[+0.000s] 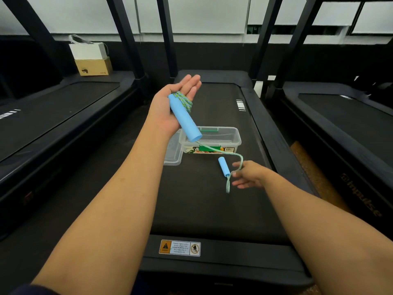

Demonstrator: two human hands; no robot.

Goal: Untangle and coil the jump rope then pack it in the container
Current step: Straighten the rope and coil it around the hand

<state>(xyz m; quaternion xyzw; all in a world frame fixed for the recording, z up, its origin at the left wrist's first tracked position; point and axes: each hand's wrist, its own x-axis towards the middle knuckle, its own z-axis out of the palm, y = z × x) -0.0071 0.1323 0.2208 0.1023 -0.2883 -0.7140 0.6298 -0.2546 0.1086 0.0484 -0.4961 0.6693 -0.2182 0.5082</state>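
Observation:
My left hand (170, 103) is raised palm up with straight fingers. Several turns of the green-and-blue jump rope (184, 101) are wound around it, and one light blue handle (184, 119) lies slanted across the palm. From that handle the rope runs down and right to my right hand (249, 175), which pinches it between thumb and forefinger low over the treadmill belt. The second blue handle (224, 166) sits just left of my right hand, with a short loop of rope below it. The clear plastic container (234, 137) stands open on the belt under the first handle.
The container's clear lid (173, 154) lies against its left side. All of this is on the black belt of the middle treadmill (202, 209), with a treadmill on each side. A white box on a cardboard box (93, 66) stands at the far left.

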